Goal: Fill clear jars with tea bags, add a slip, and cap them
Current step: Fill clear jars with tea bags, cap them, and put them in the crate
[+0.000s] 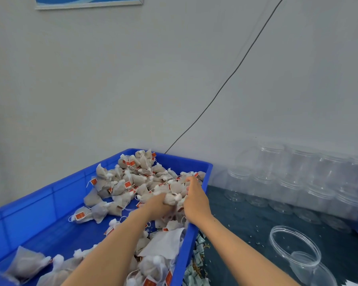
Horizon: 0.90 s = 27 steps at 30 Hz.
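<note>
A blue plastic crate (50, 203) holds a heap of white mesh tea bags (132, 178) with red tags. Both my hands reach into the heap near the crate's right wall. My left hand (157, 205) grips a bunch of tea bags. My right hand (194, 199) curls round more tea bags beside it, fingers buried in the pile. An open clear jar (296, 250) stands empty on the dark mat at lower right, apart from both hands.
Rows of empty clear jars (298, 178) line the wall at right on the dark mat (246, 223). Paper slips (196, 265) lie between crate and mat. A white sheet (165, 242) lies in the crate. A black cable (225, 79) runs up the wall.
</note>
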Motion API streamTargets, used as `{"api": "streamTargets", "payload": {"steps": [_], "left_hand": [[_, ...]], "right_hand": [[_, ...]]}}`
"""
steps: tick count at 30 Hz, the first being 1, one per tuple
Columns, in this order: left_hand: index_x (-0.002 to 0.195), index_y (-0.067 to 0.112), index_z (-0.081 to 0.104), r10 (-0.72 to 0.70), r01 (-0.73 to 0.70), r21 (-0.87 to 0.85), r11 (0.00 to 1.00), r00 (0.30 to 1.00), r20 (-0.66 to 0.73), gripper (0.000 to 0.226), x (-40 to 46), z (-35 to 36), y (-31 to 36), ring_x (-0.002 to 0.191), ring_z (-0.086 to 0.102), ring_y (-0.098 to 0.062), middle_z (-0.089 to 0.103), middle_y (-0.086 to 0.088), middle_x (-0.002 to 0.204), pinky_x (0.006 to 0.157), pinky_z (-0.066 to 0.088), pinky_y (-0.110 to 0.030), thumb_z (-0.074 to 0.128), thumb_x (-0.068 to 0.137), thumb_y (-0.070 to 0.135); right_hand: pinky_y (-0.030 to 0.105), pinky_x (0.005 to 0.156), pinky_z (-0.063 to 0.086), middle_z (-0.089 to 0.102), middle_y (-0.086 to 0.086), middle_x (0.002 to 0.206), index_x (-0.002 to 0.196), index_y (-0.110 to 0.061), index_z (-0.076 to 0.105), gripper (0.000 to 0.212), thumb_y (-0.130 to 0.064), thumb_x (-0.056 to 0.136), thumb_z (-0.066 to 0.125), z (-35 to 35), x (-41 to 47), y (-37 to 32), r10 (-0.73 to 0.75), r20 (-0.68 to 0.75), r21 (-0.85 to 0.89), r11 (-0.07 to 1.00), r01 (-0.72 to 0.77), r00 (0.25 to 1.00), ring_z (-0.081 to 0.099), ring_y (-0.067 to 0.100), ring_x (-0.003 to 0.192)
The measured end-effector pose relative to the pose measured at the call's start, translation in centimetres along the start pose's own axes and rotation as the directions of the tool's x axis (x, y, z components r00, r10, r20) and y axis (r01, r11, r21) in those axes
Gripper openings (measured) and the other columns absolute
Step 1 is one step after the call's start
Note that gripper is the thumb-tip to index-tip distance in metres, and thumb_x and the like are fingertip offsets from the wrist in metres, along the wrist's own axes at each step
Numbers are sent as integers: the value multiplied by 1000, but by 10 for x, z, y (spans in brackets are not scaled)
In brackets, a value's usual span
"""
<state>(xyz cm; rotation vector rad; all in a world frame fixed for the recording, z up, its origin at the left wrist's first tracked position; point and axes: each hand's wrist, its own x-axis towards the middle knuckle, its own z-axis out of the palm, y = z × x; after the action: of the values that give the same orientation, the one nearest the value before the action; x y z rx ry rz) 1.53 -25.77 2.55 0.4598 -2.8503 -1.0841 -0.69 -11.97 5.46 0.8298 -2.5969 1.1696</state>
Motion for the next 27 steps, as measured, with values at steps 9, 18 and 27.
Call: {"api": "streamTargets", "payload": {"steps": [9,18,27], "left_hand": [[148,31,29,-102,76,493,867,994,27,77,12,32,9,133,35,-38,31,-18,147,106,35,-45,62,84,55],[81,20,60,-102,95,-42,995,977,-186,17,9,14,14,79,61,-15,65,0,82,65,49,-26,70,81,35],[97,9,59,-255,77,-893,443,966,-43,15,-11,-47,37,69,54,-21,58,-11,78,68,49,-32,67,85,15]], "right_hand": [[21,79,48,46,-3,99,135,-15,38,41,1,97,38,3,-1,2,20,-89,76,997,-13,996,49,8,83],[25,82,47,46,-2,98,128,-13,40,34,0,96,37,4,0,4,48,-87,110,993,-38,995,48,10,87],[34,93,52,47,0,122,130,-20,37,28,-27,103,41,-34,0,2,118,109,653,740,-161,987,56,20,109]]}}
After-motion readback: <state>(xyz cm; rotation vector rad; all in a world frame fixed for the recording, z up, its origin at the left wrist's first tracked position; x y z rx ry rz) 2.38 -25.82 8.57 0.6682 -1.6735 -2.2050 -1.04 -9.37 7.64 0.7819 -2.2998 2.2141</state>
